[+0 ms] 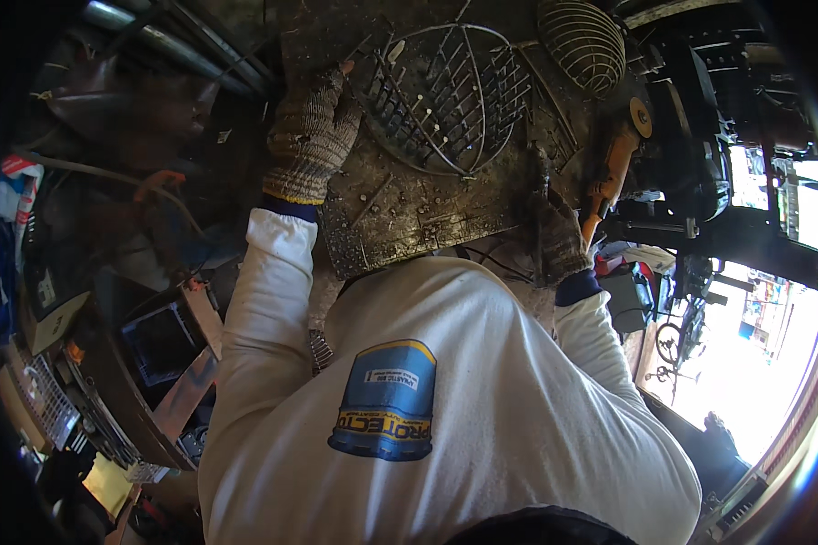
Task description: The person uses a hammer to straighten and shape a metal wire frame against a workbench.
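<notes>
Two hands in knitted work gloves at a worn, dark table [409, 222]. Main piece, a rounded metal grille [482, 91], lies on the upper middle of the table, between the hands and farther from the body. Its outer frame is a bent rod; short bars cross inside in a slanted lattice, and a long curved rod divides it. Small pale spots show on several bars.

Left hand [311, 138]: at the table's left side, just beside the grille's left edge. One fingertip points toward the grille; contact with it cannot be told. The other fingers look close together, but whether they pinch anything is not visible.

Right hand [563, 236]: near the table's right edge, below and right of the grille, in shadow. A dark, narrow object [541, 173] stands up beside its fingers; cannot tell whether they close on it.

Just right of that hand: an orange angle grinder [616, 163] with a round disc [641, 118] at its far end. Farther up, a wire coil form [583, 47], bowl-like, lies at the upper right. Thin rods [554, 104] lie between coil and grille. A short rod [373, 202] and small bits lie on the near left part of the table.
</notes>
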Action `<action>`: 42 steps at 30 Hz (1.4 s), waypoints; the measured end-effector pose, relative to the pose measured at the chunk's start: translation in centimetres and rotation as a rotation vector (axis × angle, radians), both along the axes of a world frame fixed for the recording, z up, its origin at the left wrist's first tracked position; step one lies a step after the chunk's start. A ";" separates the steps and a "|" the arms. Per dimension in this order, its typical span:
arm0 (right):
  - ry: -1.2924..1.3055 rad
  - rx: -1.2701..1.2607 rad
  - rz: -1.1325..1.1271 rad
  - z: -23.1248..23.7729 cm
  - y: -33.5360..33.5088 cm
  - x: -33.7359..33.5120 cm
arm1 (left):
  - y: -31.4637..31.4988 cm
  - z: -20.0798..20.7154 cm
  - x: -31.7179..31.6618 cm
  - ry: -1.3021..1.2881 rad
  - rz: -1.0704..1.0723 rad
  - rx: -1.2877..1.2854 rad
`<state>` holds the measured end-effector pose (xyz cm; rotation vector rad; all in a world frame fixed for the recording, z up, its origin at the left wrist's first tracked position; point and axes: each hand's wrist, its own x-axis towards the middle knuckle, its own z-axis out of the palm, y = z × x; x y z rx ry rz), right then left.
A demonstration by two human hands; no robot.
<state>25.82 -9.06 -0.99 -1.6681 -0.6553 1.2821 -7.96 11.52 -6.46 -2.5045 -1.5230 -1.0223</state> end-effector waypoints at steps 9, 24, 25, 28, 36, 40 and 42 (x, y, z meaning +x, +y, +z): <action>0.028 -0.032 -0.095 -0.5 -0.1 -0.6 | -0.6 -1.1 -0.1 0.158 0.089 -0.089; 0.009 0.111 -0.174 -4.0 -0.9 0.8 | 0.6 0.4 -0.2 0.583 0.215 0.266; -0.008 0.125 -0.190 -3.9 -0.9 0.6 | 1.0 -0.3 -0.2 0.582 0.211 0.269; -0.066 0.062 -0.146 -3.2 -0.8 0.4 | 1.5 -1.4 -0.2 0.689 0.223 0.414; -0.026 0.093 -0.223 -1.3 0.2 -2.2 | 0.4 0.6 0.2 0.451 0.222 0.229; -0.072 0.063 -0.224 -1.3 0.2 -2.5 | 2.2 -2.9 -0.6 0.446 0.204 0.195; -0.133 0.097 -0.228 -0.7 0.2 -3.6 | 2.1 -2.4 -0.6 0.354 0.148 0.090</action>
